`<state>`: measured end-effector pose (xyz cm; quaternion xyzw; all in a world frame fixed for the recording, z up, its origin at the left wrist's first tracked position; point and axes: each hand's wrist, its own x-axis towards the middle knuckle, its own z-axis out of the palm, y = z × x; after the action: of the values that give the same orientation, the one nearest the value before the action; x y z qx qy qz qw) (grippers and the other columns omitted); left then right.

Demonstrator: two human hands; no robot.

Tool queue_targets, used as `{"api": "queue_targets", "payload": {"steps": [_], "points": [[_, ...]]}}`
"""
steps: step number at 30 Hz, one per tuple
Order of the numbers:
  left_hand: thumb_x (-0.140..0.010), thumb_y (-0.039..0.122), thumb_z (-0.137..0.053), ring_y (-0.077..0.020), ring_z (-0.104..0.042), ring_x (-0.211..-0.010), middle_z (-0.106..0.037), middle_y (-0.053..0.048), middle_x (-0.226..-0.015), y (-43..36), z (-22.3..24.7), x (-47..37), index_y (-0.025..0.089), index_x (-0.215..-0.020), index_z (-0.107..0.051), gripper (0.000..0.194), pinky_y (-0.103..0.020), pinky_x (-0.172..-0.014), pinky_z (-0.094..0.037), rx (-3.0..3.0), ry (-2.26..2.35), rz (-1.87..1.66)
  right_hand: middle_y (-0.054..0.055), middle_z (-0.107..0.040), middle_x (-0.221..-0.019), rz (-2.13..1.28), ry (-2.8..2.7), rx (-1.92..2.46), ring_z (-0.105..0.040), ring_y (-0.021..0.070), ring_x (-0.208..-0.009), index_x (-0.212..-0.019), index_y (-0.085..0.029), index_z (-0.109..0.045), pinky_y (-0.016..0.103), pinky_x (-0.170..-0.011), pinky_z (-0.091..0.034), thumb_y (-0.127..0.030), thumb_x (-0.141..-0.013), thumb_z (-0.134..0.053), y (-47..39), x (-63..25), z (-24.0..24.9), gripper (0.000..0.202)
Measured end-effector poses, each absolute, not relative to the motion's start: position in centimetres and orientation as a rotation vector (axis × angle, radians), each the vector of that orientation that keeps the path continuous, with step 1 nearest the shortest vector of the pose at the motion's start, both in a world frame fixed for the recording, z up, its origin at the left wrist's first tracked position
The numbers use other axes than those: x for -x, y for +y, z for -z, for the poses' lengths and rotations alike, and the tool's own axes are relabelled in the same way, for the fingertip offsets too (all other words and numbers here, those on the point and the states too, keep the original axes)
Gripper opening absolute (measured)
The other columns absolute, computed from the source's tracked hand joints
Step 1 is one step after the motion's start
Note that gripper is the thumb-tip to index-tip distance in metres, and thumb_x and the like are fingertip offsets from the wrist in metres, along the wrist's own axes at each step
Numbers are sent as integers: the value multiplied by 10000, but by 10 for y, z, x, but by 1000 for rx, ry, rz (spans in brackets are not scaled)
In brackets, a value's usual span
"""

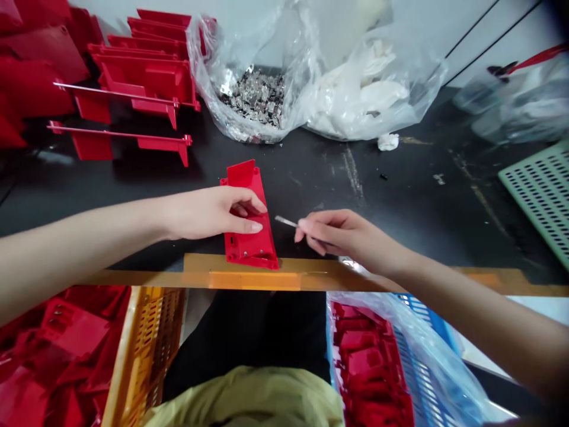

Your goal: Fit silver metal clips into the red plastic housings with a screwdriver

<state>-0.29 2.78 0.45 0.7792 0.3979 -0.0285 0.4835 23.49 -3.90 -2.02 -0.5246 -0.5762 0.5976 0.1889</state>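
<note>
A red plastic part (253,242) lies on the black table near its front edge, with an upright flap at its far end. My left hand (222,212) rests over its middle, thumb and fingers curled on the part. Right of it, my right hand (340,232) pinches a thin metal tool (285,221) whose flat tip points left, a little short of the red part. Two small metal spots show near the part's front end.
Red parts (146,77) stand in a row at the back left. Behind are plastic bags with small metal pieces (255,98) and white items (377,89). A green basket (544,196) sits right. Below the edge are a yellow crate (149,344) and a blue crate (420,367) with red parts.
</note>
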Motion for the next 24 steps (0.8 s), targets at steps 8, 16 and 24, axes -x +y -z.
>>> {"api": "queue_targets", "payload": {"steps": [8, 16, 24], "points": [[-757, 513, -677, -247, -503, -1144, -581, -57, -1212, 1, 14, 21, 254, -1164, -573, 494, -461, -1032, -260, -2101, 1074, -156, -49, -422, -659, -1385, -1567, 1572, -365, 90, -616, -728, -181, -541, 241, -583, -278, -451, -754, -704, -53, -224, 24, 316], [-761, 480, -676, -242, -472, -1195, -517, -66, -1271, 9, 9, 22, 223, -1227, -546, 548, -414, -1051, -257, -2087, 974, -36, -74, -419, -639, -1647, -1611, 1459, -397, 82, -604, -678, -185, -423, 233, -572, -288, -401, -603, -803, -30, -189, 29, 444], [-806, 478, -634, -296, -452, -1232, -549, -91, -1268, -3, 12, 24, 221, -1233, -550, 506, -502, -1039, -228, -2244, 1063, -59, -71, -438, -625, -1514, -1739, 1412, -382, 76, -588, -642, -171, -455, 226, -560, -288, -319, -623, -770, -30, -185, 29, 349]]}}
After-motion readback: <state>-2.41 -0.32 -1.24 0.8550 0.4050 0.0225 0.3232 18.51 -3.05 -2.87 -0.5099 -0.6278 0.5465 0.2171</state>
